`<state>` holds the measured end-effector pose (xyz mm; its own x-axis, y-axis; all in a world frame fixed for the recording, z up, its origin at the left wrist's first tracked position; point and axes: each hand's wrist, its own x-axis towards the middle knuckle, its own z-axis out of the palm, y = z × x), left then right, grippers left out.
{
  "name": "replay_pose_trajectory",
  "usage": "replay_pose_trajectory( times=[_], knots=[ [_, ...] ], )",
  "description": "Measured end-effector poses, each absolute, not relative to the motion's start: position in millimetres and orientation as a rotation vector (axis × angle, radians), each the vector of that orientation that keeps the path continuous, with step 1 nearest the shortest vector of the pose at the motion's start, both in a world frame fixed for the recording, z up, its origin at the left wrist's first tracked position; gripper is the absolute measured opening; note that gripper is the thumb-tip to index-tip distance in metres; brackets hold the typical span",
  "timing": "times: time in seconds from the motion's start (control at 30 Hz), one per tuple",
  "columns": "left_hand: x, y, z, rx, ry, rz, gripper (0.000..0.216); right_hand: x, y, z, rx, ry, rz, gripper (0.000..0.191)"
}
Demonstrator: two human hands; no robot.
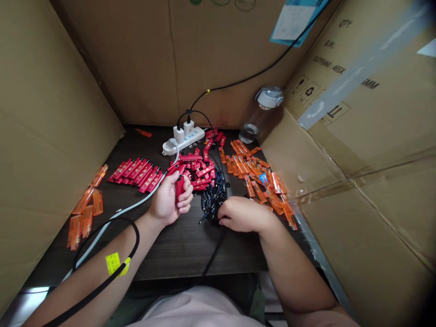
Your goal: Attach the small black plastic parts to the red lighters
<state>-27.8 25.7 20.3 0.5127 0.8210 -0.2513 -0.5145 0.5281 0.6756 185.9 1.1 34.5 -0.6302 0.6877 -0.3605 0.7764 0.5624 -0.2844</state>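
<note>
My left hand (173, 196) is wrapped round a red lighter (179, 187), held upright above the dark table. Behind it lies a loose heap of red lighters (204, 171). My right hand (243, 213) reaches into a pile of small black parts with thin metal ends (214, 193). Its fingers are bent and pressed together at the pile's near edge. Whatever sits between those fingertips is hidden. Left of my left hand, more red lighters (136, 172) lie side by side in a slanted row.
Orange see-through lighters lie at the right (260, 177) and left (86, 213). A white power strip (184, 141) with plugged-in chargers stands at the back, beside a clear water bottle (255, 118). A black cable (131, 245) crosses my left forearm. Cardboard walls (136, 63) enclose the table.
</note>
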Motion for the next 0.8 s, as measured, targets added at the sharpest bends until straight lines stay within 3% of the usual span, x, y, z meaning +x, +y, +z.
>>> replay_pose_trajectory(
  times=[0.1,0.27,0.4,0.47,0.53,0.8],
  knots=[
    [-25.6,24.5,21.0,0.609,0.642,0.855,0.037,190.7,3.3,36.5,1.203,2.643,-0.764,0.016],
    [-23.7,21.5,21.6,0.668,0.709,0.780,0.039,208.0,11.6,38.2,1.260,2.874,-1.466,0.016],
    [-23.4,18.2,19.4,0.711,0.733,0.724,0.047,204.4,13.8,33.2,1.483,2.859,-2.385,0.008],
    [-22.9,16.9,18.8,0.728,0.752,0.713,0.051,195.2,13.2,29.2,1.522,2.589,-2.930,0.007],
    [-22.3,16.4,18.9,0.752,0.772,0.720,0.052,185.1,12.3,25.8,1.528,2.257,-3.248,0.010],
    [-21.8,15.5,17.8,0.853,0.827,0.721,0.053,171.4,13.1,20.8,1.539,1.511,-3.541,0.021]
  ],
)
